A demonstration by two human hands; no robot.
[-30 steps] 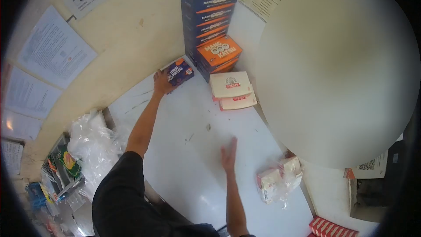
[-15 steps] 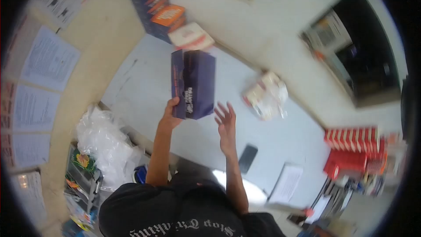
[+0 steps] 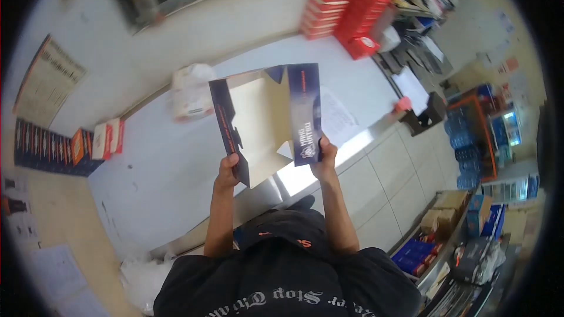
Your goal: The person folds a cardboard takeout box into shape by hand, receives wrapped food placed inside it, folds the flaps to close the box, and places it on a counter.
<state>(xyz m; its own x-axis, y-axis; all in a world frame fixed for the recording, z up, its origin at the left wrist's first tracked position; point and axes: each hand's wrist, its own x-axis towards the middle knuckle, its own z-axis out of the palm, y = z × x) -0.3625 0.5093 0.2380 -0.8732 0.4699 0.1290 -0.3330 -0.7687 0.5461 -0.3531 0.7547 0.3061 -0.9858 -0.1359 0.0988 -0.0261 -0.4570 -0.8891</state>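
Note:
A dark blue cardboard box (image 3: 305,111) is held up in front of me over the white table. Its long sides are spread apart, and the pale inner face shows between them with nothing inside. My left hand (image 3: 228,170) grips the lower corner of its left side, thumb on the outside edge. At the lower edge of the right side, below the white lettering, my right hand (image 3: 325,158) is closed on the cardboard. Cut flaps stick inward at the top and bottom ends. Behind the box, a printed sheet (image 3: 338,114) is partly hidden.
A plastic-wrapped pack (image 3: 192,93) lies on the white table (image 3: 141,182) by the wall. Red boxes (image 3: 332,3) are stacked at the far end. Dark boxes (image 3: 53,149) stand in the left corner. Right of the table are floor tiles (image 3: 382,170) and a shelf with goods.
My view has swung to the right. The box, earlier nearly closed and held by my left hand alone, is now spread open, and my right hand has taken hold of its other side.

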